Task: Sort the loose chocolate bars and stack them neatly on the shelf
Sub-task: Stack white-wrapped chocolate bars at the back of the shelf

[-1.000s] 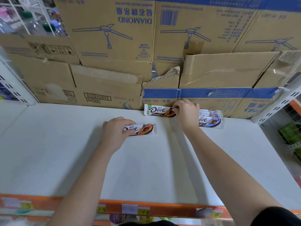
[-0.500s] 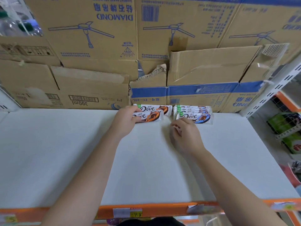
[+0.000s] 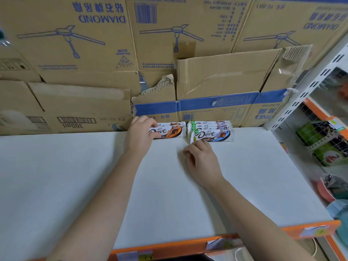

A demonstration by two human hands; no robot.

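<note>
Two short stacks of white Dove chocolate bars lie at the back of the white shelf (image 3: 75, 176), against the cardboard boxes. The orange-marked stack (image 3: 170, 131) is on the left, the blue-marked stack (image 3: 211, 131) on the right, with a small gap between them. My left hand (image 3: 140, 134) holds the left end of the top orange bar, thumb on its face. My right hand (image 3: 202, 162) rests on the shelf just in front of the blue stack, fingers loosely curled, holding nothing.
Tall Diamond fan cartons (image 3: 94, 44) form a wall behind the bars. A white slotted upright (image 3: 308, 87) bounds the shelf on the right, with wire baskets of green packs (image 3: 323, 142) beyond. An orange front rail (image 3: 188, 245) carries price labels.
My left hand carried the orange bar from mid-shelf back onto the left stack. My right hand let go of the bar at the back and drew away toward the front.
</note>
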